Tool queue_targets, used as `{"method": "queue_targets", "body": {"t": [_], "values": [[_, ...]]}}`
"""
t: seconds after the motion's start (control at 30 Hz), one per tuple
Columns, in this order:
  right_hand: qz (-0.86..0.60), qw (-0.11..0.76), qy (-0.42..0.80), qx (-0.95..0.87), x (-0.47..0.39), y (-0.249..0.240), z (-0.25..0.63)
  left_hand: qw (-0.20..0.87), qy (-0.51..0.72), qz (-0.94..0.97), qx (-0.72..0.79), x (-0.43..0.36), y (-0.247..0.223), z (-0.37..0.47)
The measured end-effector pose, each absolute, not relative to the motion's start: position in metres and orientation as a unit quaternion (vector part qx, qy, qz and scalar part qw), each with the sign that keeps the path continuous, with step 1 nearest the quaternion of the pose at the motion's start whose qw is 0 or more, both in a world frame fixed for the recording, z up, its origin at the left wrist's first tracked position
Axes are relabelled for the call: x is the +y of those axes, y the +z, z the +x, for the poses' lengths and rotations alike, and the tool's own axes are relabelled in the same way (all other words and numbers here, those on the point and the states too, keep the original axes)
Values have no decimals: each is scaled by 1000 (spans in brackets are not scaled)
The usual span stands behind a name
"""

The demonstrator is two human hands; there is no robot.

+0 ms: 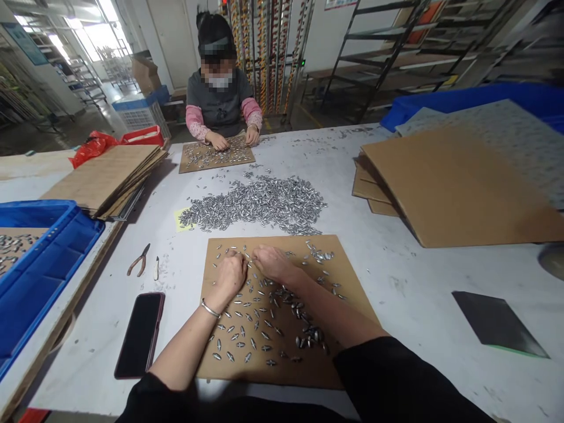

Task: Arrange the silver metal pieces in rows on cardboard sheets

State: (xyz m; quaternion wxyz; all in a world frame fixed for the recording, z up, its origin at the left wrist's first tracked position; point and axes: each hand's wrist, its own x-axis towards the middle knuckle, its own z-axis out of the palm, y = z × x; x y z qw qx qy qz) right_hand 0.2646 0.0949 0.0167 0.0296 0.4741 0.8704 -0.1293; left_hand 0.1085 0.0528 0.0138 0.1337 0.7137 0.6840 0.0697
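A brown cardboard sheet (352, 294) lies flat before me, with small silvery spindle-shaped metal pieces (242, 332) spread over it. On its left they lie singly; toward the middle and right some are bunched together. Near the sheet's far edge, my left hand (231, 271) is closed, fingertips curled down among the pieces. Close beside it my right hand (272, 262) is closed too, its fingers pinched together. What either hand holds is hidden or too small to make out. Beyond the sheet is a large heap of the same pieces (264, 202), partly over a yellow paper (180, 218).
Pliers (140, 261), a small knife-like tool (156, 268) and a phone (140, 335) lie left. Blue bins (53, 247) and stacked cardboard (110, 170) flank that side. More cardboard (458, 188) and a dark plate (497, 323) lie right. Opposite, a person (222, 100) handles pieces on another sheet.
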Motion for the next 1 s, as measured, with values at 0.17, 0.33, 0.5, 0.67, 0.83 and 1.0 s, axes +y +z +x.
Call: {"method": "queue_targets", "body": {"t": [0.17, 0.33, 0.5, 0.67, 0.83, 1.0], "values": [[468, 16, -136, 873, 88, 16, 263, 124, 49, 705, 697, 58, 10, 113], [481, 36, -142, 864, 85, 12, 249, 127, 52, 706, 695, 56, 11, 108], [488, 20, -144, 861, 82, 17, 258, 132, 88, 706, 690, 51, 16, 94], [464, 47, -159, 870, 71, 18, 268, 162, 196, 678, 690, 34, 21, 74], [466, 55, -148, 871, 70, 12, 260, 175, 230, 665, 689, 12, 19, 63], [479, 48, -152, 863, 77, 8, 257, 191, 237, 654, 692, 4, 18, 56]]}}
